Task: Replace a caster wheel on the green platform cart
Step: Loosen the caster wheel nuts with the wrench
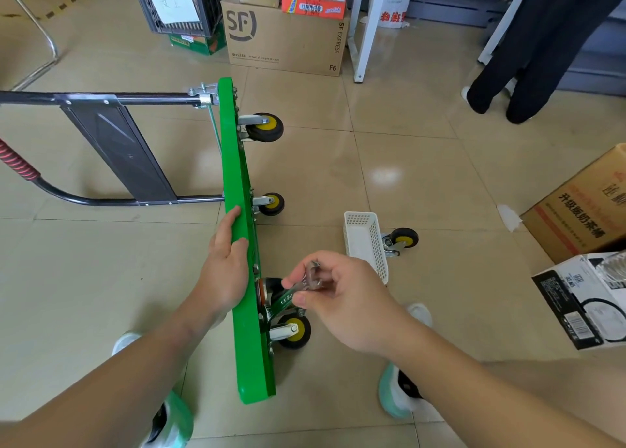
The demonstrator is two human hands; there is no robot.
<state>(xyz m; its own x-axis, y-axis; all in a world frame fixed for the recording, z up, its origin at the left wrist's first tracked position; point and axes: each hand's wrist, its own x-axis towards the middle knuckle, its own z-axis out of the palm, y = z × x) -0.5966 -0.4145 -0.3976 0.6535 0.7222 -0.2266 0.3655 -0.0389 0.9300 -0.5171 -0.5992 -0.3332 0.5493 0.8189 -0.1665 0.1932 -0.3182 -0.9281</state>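
Grips top rim of green cart [237, 176] with left hand [225, 261], cart on edge, long axis near to far. Pinches wrench [291, 297] in right hand [342, 305], handle sloping down-left to near caster [296, 331] just below.

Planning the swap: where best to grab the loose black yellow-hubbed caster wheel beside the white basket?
Probably the tyre of the loose black yellow-hubbed caster wheel, approached from its open floor side: the wheel points away from the white perforated basket, whose wall crowds the metal mounting plate.
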